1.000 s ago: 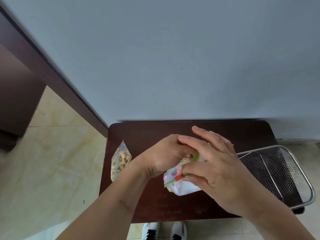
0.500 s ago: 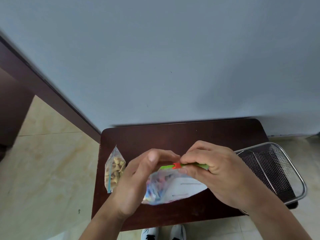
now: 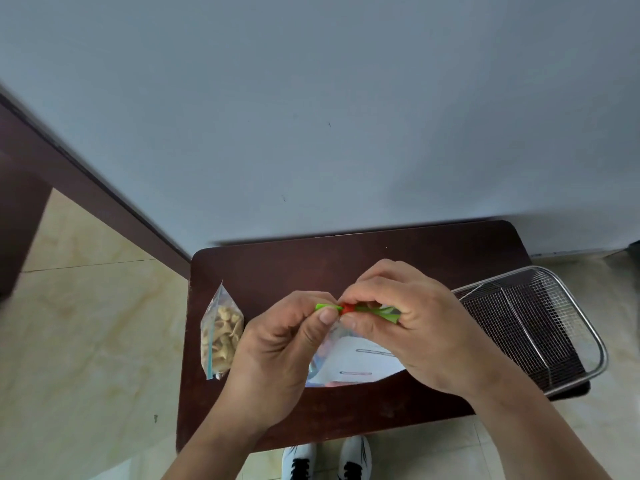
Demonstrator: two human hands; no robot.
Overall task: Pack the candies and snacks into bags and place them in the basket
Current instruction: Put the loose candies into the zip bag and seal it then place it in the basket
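Both hands hold a clear zip bag of coloured candies [image 3: 360,365] above the dark wooden table [image 3: 346,268]. My left hand [image 3: 277,351] pinches the left end of the bag's green zip strip. My right hand [image 3: 412,323] pinches the strip at its red slider, and covers the strip's right part. A second clear bag filled with beige snacks [image 3: 221,336] lies flat near the table's left edge, with a blue seal strip along its left side. The wire mesh basket [image 3: 568,306] stands at the table's right end, with nothing visible inside it.
A grey wall rises right behind the table. Beige floor tiles surround it, and a dark wooden frame [image 3: 86,188] runs diagonally at the left. My white shoes [image 3: 325,460] show below the table's front edge. The basket overhangs the table's right edge.
The candy bag was turned upright from a bunched state, its zip strip now on top. My left hand has shifted from cupping the bag's left side to pinching the strip's left end.
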